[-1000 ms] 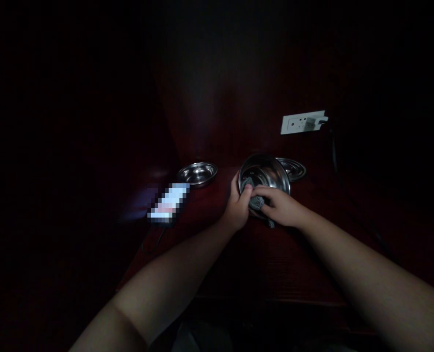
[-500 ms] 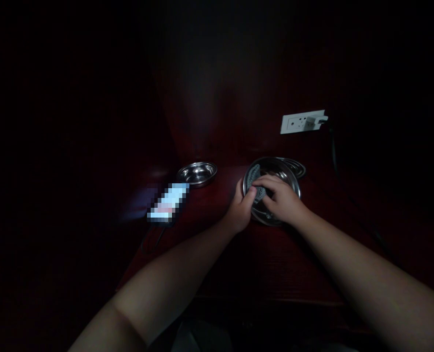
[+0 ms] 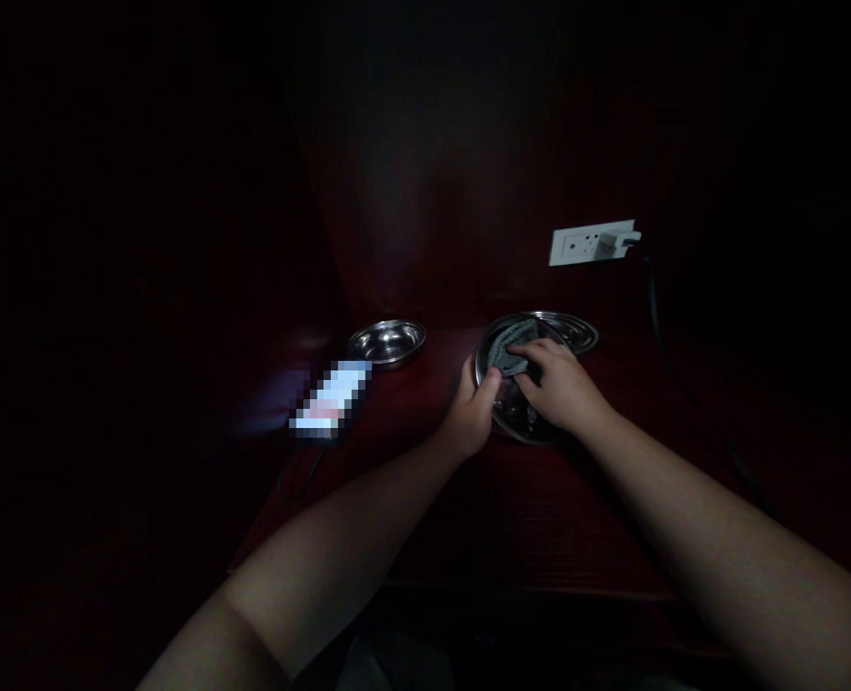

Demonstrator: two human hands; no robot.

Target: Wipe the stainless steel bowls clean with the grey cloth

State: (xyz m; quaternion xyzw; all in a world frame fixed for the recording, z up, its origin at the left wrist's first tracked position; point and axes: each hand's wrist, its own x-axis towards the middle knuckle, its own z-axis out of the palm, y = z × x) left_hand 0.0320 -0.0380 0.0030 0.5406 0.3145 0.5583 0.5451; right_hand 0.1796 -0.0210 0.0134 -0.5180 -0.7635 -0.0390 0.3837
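A round steel bowl (image 3: pixel 511 427) rests on a dark red wooden table (image 3: pixel 540 518). My left hand (image 3: pixel 472 410) grips the bowl's left rim, thumb over the edge. My right hand (image 3: pixel 558 387) is inside the bowl, fingers curled and pressing a grey cloth (image 3: pixel 506 349) against the bowl's far inner side. The scene is very dark.
A smaller steel bowl (image 3: pixel 387 342) stands to the left and a steel plate (image 3: pixel 576 331) lies just behind the held bowl. A lit phone (image 3: pixel 330 398) lies at the left with a cable. A white wall socket (image 3: pixel 589 243) holds a plugged charger with a black cord.
The bowl has come down from a tilt to lie flatter on the table. My right hand moved the cloth from the near rim to the far side of the bowl.
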